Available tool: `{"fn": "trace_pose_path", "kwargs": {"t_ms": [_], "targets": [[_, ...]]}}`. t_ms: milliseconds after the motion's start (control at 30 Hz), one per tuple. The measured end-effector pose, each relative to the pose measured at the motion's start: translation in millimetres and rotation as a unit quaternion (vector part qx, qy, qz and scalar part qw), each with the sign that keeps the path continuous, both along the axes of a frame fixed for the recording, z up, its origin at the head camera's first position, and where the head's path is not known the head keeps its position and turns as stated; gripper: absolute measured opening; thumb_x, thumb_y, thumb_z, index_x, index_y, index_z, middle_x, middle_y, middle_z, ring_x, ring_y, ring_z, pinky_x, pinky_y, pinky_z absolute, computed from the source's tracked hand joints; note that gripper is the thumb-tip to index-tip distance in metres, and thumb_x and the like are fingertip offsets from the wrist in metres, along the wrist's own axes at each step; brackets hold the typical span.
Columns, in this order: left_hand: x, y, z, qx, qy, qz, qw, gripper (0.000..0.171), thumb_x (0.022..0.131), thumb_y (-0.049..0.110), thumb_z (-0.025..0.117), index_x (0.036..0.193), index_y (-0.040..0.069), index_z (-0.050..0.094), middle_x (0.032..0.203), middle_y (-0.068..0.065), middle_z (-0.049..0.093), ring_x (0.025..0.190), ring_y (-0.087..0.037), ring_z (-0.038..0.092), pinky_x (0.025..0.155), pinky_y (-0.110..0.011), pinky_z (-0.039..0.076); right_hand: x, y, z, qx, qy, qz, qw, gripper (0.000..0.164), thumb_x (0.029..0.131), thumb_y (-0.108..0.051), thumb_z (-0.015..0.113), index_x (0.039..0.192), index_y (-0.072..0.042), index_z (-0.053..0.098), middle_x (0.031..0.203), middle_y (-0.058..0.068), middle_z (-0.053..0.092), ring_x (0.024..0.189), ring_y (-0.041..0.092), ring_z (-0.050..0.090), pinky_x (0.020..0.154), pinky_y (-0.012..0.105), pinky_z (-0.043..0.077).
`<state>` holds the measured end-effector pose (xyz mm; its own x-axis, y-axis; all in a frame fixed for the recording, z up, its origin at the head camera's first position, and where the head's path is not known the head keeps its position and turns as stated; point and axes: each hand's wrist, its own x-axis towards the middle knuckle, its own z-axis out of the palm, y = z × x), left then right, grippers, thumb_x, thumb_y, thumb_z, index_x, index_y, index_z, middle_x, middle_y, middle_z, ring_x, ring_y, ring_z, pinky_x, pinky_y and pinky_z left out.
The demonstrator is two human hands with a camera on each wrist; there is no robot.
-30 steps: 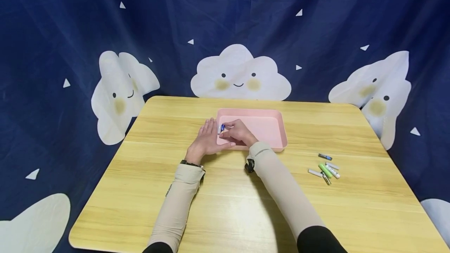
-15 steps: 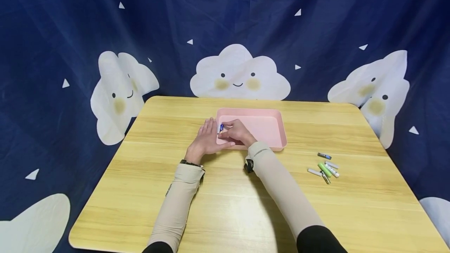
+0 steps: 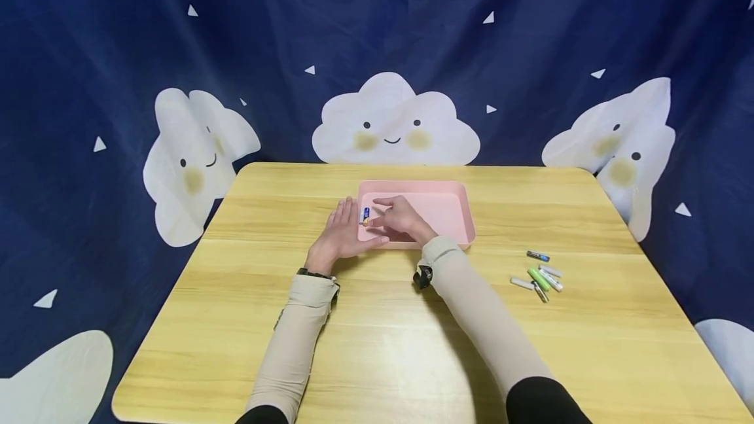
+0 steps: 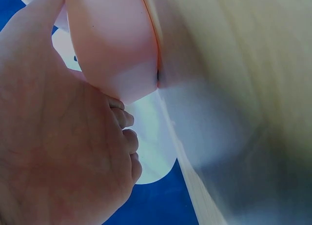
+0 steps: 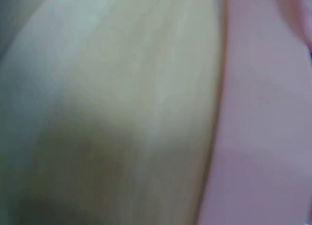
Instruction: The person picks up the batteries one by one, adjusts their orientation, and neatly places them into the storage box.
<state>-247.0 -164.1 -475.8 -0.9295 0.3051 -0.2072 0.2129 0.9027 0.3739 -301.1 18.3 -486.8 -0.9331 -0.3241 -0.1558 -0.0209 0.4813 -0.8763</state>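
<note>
In the head view a blue battery with a yellowish end (image 3: 366, 216) lies lengthwise near the left wall of a pink tray (image 3: 438, 214). A pale sliver shows just left of it, too small to make out. My right hand (image 3: 403, 218) is over the tray, thumb and forefinger spread apart beside the battery, not gripping it. My left hand (image 3: 341, 234) rests against the tray's left side, fingers straight, its thumb along the front rim. The left wrist view shows the left palm (image 4: 63, 142) beside the tray's outer wall (image 4: 117, 49).
On the wooden table (image 3: 377, 339), right of the tray, lie several loose batteries, among them a green one (image 3: 538, 279), a white one (image 3: 550, 280) and a dark blue one (image 3: 538, 256). A dark blue curtain (image 3: 283, 18) hangs behind. The right wrist view is blurred.
My right thumb and forefinger have parted from the blue battery, which stays in the tray. The left hand keeps its place. The head view has shifted slightly.
</note>
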Motion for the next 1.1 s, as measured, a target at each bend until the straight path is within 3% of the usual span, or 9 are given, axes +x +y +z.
{"fn": "trace_pose_path", "kwargs": {"t_ms": [167, 367, 733, 867, 1100], "targets": [[-3.3, -2, -2.3, -0.002, 0.001, 0.010, 0.9999, 0.125, 0.088, 0.081, 0.050, 0.164, -0.001, -0.006, 0.173, -0.022, -0.011, 0.163, -0.037, -0.011, 0.133, -0.053, 0.002, 2.7, 15, 12.6, -0.026, 0.002, 0.006, 1.000, 0.065, 0.085, -0.011, 0.082, 0.146, -0.009, 0.059, 0.073, -0.005, 0.063, 0.050, 0.007, 0.038, 0.046, 0.020, 0.033], [-6.1, -4, -3.6, -0.014, -0.004, 0.011, 0.9998, 0.129, 0.086, 0.087, 0.046, 0.164, 0.001, -0.009, 0.173, -0.021, -0.014, 0.162, -0.037, -0.014, 0.134, -0.053, 0.000, 12.8, 44, 30.4, -0.042, 0.040, 0.017, 0.998, 0.061, 0.089, -0.014, 0.081, 0.145, -0.007, 0.060, 0.052, -0.009, 0.036, 0.046, 0.006, 0.031, 0.044, 0.020, 0.026], [-1.8, 2, -1.0, -0.009, 0.002, 0.007, 0.9999, 0.127, 0.087, 0.084, 0.050, 0.164, 0.000, -0.004, 0.174, -0.020, -0.010, 0.163, -0.035, -0.010, 0.134, -0.052, 0.003, 39.8, 119, 52.6, -0.070, 0.064, 0.000, 0.995, 0.055, 0.090, -0.017, 0.081, 0.140, -0.003, 0.064, 0.053, -0.010, 0.034, 0.044, 0.005, 0.026, 0.044, 0.020, 0.024], [-3.5, 1, -2.3, -0.011, 0.002, 0.005, 0.9999, 0.128, 0.086, 0.085, 0.048, 0.164, 0.000, -0.005, 0.174, -0.020, -0.011, 0.163, -0.036, -0.010, 0.134, -0.052, 0.003, 51.6, 148, 60.1, -0.052, 0.064, -0.007, 0.997, 0.052, 0.092, -0.020, 0.080, 0.139, -0.003, 0.065, 0.058, -0.009, 0.034, 0.046, 0.004, 0.028, 0.045, 0.021, 0.026], [-2.9, 1, -1.7, -0.010, 0.003, 0.004, 0.9999, 0.127, 0.087, 0.084, 0.049, 0.164, -0.001, -0.006, 0.174, -0.021, -0.011, 0.163, -0.036, -0.010, 0.134, -0.052, 0.003, 73.7, 203, 66.1, 0.000, 0.109, -0.009, 0.994, 0.048, 0.094, -0.018, 0.077, 0.139, -0.006, 0.065, 0.061, -0.008, 0.036, 0.051, 0.005, 0.026, 0.046, 0.027, 0.024]]}}
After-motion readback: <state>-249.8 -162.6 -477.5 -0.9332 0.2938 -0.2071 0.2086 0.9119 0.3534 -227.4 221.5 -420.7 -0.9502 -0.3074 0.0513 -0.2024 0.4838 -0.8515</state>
